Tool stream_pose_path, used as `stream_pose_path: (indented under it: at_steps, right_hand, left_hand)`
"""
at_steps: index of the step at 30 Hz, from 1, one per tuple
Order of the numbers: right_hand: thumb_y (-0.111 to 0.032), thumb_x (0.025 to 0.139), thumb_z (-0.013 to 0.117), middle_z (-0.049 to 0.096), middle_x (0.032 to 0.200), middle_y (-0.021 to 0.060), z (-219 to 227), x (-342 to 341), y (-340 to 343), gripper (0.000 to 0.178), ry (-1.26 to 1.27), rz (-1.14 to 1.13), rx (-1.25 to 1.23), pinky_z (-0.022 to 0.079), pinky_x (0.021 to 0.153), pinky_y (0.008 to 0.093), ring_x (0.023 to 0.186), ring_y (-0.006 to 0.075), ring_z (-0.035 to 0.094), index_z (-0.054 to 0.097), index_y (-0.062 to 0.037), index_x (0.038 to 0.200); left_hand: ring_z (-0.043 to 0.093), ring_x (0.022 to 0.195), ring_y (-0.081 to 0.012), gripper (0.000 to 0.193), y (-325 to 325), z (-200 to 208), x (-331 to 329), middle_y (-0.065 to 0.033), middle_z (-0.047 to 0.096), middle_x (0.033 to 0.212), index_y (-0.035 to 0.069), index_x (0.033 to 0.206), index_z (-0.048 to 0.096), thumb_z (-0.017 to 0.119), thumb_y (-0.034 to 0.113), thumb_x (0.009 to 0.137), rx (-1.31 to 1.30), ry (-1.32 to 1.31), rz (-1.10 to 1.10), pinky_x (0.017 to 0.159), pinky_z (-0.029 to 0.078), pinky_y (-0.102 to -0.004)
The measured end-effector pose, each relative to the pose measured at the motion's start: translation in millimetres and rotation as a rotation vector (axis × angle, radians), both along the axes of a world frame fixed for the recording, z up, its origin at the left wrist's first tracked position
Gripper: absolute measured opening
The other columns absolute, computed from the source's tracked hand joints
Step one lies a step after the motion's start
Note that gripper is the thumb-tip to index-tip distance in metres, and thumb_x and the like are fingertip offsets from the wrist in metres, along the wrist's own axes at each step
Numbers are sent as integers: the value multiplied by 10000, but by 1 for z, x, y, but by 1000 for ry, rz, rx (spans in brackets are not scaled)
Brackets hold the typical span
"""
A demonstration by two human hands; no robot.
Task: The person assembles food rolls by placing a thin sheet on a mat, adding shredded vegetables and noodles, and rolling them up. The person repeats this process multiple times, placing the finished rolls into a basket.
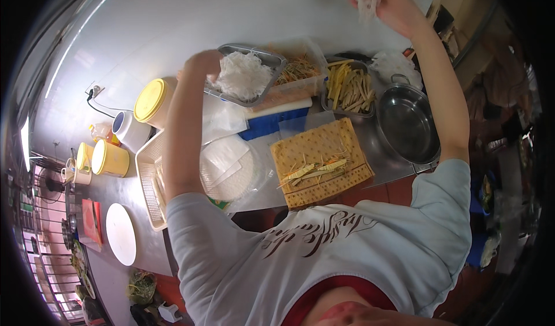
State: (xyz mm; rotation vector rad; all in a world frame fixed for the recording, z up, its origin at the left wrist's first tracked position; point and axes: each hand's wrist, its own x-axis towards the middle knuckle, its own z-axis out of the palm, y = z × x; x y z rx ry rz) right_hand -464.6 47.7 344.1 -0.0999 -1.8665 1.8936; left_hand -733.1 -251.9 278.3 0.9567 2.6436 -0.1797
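My right hand is raised at the upper right, closed around a loose clump of white shredded noodles. More of these noodles fill a metal tray, which sits at a tilt. At the tray's left edge my left hand appears closed on the rim; its fingers are partly hidden and slightly blurred. Before my chest lies a yellow-brown patterned mat. A clear sheet and yellow and pale strips lie across it. Beside the mat is a stack of round white wrappers.
A clear container holds shredded vegetables; another tray holds yellow and pale sticks. On the right sits a metal pot. Leftward are a cream basket, yellow-lidded tubs, a white round board and a red board.
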Motion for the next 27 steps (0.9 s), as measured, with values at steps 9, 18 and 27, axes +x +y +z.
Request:
stream_pose_path:
  at_steps: [9, 18, 27]
  right_hand:
    - [-207, 921, 515, 603, 989, 11, -80, 47, -73, 184, -257, 322, 105, 436, 850, 259, 957, 89, 564, 576, -67, 1025]
    - [-65, 884, 555, 568, 1043, 36, -170, 60, -96, 357, -387, 548, 191, 443, 867, 282, 949, 99, 563, 457, -57, 1228]
    - [-15, 812, 560, 557, 906, 15, -280, 99, -88, 488, -565, 499, 340, 440, 783, 249, 855, 81, 539, 442, -74, 1282]
  left_hand:
    - [621, 1010, -220, 422, 17, -12, 98, -103, 647, 1087, 85, 1215, 570, 613, 103, 795, 740, -54, -460, 878, 499, -343]
    - [630, 890, -123, 198, -8, -161, 213, -76, 652, 945, -29, 1046, 572, 606, 65, 875, 1298, -915, -38, 787, 501, -237]
    - [636, 826, -149, 120, -69, -252, 235, -68, 620, 955, 1, 977, 588, 540, 29, 872, 1218, -1122, 435, 750, 529, -254]
